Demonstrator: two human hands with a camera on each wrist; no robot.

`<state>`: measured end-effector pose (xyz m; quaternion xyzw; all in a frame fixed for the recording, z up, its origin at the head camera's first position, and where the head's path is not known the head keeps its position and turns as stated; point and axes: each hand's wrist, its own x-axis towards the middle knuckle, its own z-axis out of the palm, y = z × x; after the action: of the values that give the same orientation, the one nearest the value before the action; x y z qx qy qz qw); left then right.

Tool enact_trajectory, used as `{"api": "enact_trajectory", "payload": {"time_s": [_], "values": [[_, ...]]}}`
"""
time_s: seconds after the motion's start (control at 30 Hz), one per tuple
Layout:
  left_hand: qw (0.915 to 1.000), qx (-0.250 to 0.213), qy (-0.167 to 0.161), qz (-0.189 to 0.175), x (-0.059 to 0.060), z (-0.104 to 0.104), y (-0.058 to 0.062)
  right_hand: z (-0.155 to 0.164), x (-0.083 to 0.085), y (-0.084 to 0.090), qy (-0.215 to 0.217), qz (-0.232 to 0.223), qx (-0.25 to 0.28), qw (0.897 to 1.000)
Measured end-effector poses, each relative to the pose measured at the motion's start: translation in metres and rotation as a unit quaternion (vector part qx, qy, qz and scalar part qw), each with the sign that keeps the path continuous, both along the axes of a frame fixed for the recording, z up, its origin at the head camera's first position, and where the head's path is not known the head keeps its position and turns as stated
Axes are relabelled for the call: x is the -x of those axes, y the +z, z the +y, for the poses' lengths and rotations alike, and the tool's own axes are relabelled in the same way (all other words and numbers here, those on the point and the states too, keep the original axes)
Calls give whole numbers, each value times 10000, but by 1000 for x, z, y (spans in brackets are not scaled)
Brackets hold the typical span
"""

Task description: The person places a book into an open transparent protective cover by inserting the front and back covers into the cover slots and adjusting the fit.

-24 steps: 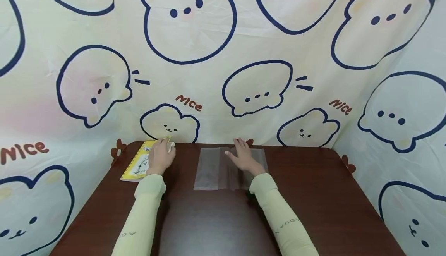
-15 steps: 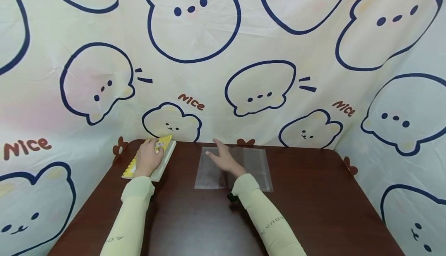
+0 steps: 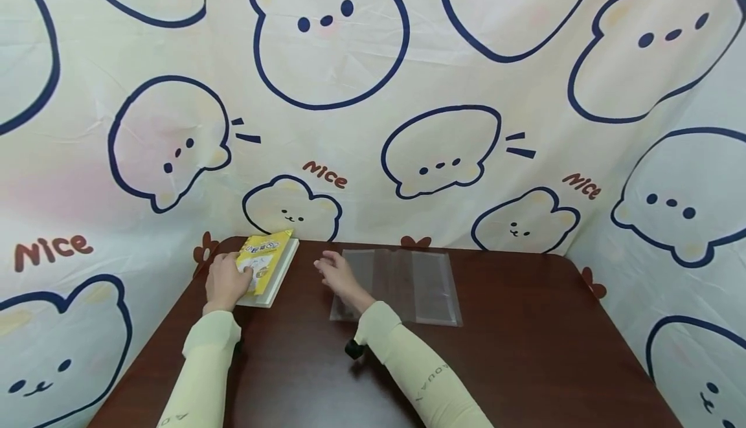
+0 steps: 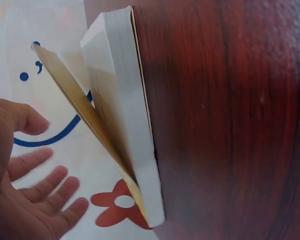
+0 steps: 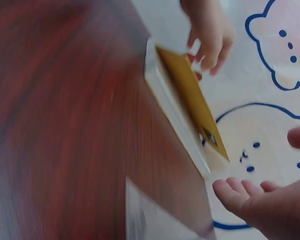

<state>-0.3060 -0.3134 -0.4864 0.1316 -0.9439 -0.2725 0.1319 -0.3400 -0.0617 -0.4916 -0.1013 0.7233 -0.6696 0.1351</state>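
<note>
Currently, book [image 3: 269, 271] lies at far left corner of table [image 3: 524, 363], yellow cover [image 3: 263, 261] lifted. Left hand [image 3: 226, 280] holds cover up from beneath, fingers loose. Right hand [image 3: 338, 275] open, empty, between book and plastic sleeve [image 3: 408, 285]. Judgement: support cover near spine, avoid creasing; right hand to steady page block.

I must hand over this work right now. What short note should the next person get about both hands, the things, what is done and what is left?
Left hand: lifts the yellow cover of the book at the table's far left; no firm grip seen.
Right hand: open, empty, between the book and the clear sleeve.
Sleeve: flat on the table, right of the book, untouched.
Done: cover partly raised.
Left: probably open the cover fully and fit the sleeve on it.
</note>
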Motion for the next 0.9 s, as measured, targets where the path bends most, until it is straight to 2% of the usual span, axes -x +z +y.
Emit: {"api": "enact_trajectory", "payload": {"time_s": [0.17, 0.3, 0.43, 0.67, 0.9], "values": [[9983, -387, 78, -435, -5, -8, -3, -18, -6, -4, -54, -1070, 774, 9912], [9954, -580, -14, -769, -6, -12, -5, -34, -10, -11, -68, -1660, 1043, 9806], [9929, -792, -70, -889, -7, -16, -6, -47, -14, -19, -164, -2115, 1254, 9692], [9889, -1091, 84, -1001, -7, -18, -6, -59, -17, -27, -384, -2308, 1800, 9554], [9883, -881, 120, -1237, -11, -17, -5, -70, -18, -28, -226, -2557, 1920, 9472]]}}
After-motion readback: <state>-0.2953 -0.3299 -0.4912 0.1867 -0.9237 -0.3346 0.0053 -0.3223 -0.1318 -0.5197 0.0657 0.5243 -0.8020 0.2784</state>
